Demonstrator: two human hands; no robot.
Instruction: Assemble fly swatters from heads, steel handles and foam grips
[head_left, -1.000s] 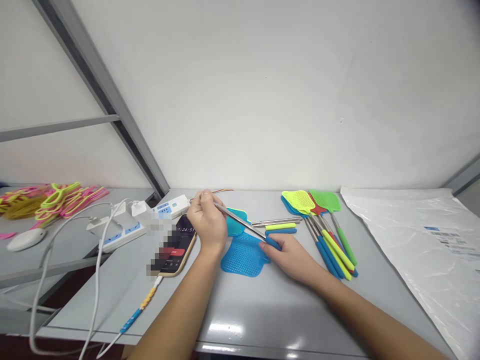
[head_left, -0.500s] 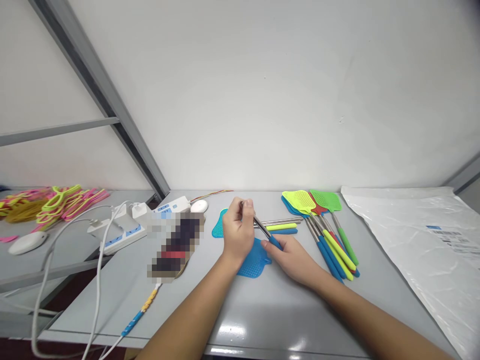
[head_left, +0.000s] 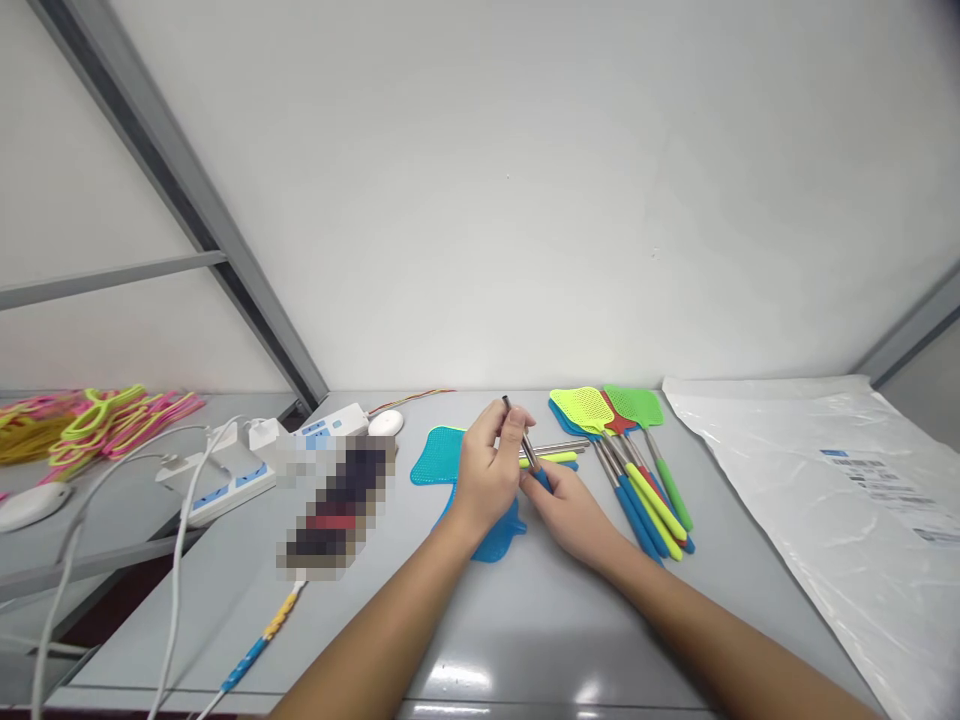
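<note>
Steel rod (head_left: pixel 531 455) with a blue grip (head_left: pixel 541 480) sits between our two hands, raised off the surface (head_left: pixel 570 640) and tilted: bare tip up and left, grip down and right. Our right hand (head_left: pixel 566 510) is closed round the grip, which we read as the anchor. Our left hand (head_left: pixel 486 468) is curled closed, thumb against the folded fingers, rod pinched there just short of the tip, so we likely control the thin end. Exact fingertip contact is partly hidden. Holding both ends probably stops the rod from twisting.

Pose: forearms come in from the near edge and converge. Left one runs up and right, knuckles outward, thumb up; right one runs up and left, flatter. Hands sit close; can't tell if they touch.

Blue mesh head (head_left: pixel 499 540) lies below our left hand, partly covered by it, stub pointing right. Teal mesh head (head_left: pixel 436 458) lies left of that hand. Loose rods (head_left: pixel 562 446) and a yellow grip (head_left: pixel 559 458) lie just beyond both hands, presumably for short reach.

Swatters (head_left: pixel 641 490) fan out right of our right hand, heads away, grips toward us, probably parked out of the way.
</note>
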